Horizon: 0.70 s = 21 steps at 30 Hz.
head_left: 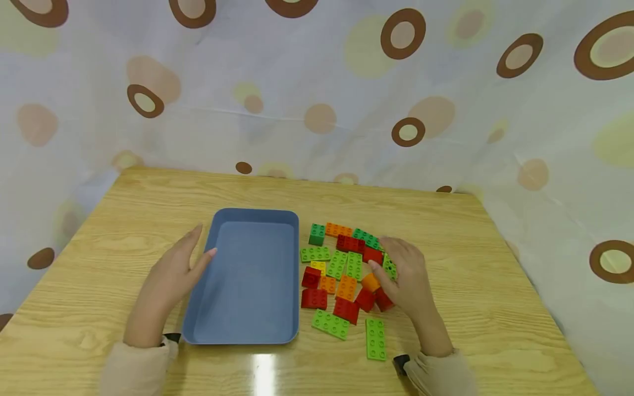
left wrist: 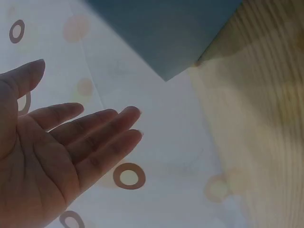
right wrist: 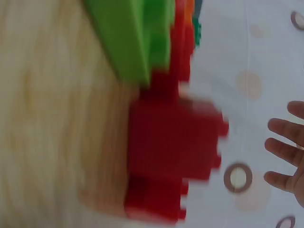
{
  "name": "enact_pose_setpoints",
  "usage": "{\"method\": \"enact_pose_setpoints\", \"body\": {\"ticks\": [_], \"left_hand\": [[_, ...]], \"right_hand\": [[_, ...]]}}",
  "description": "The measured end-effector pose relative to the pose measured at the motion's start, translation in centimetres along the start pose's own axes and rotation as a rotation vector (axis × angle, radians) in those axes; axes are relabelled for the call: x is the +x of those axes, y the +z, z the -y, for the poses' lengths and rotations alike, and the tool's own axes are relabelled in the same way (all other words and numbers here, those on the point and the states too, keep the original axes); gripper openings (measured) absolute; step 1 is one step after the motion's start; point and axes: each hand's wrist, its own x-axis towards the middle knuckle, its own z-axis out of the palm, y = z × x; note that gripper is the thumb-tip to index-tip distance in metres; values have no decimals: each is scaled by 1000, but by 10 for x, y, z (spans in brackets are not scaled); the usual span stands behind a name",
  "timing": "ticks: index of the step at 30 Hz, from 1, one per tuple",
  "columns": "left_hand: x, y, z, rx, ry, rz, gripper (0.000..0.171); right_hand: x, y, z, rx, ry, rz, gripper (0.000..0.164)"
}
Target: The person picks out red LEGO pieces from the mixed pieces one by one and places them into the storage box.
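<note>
Two bare hands showed beneath plain, pale beige sleeves.
The left sleeve (head_left: 136, 368) and right sleeve (head_left: 444, 375) were of softly creased cloth, ending at the wrists; a small black piece (head_left: 172, 337) showed beside the left hand's (head_left: 170, 278) cuff, and a dark, blocky fitting (head_left: 400, 364) beside the right hand's (head_left: 407, 275).

I can read no text, label, brand, number or sign anywhere: not on the bricks (head_left: 354, 267) right of centre, the tray (head_left: 245, 278) left of centre, or the cloth (head_left: 297, 69) across the top.
</note>
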Motion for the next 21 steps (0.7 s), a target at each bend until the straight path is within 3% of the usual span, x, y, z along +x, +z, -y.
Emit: {"method": "enact_pose_setpoints", "body": {"ticks": [5,12,16,21], "left_hand": [[2,11,15,-100,-25,78,66],[4,20,28,-139,-29,113,63],[5,22,28,-158,-16,134,61],[7,23,24,-140,-27,155,56]], "right_hand": [[7,26,28,49,-74,122,42],[21,49,57,3,-147,239,42],[24,56,63,-11,-113,311,40],[29,62,68,-26,-2,503,38]]}}
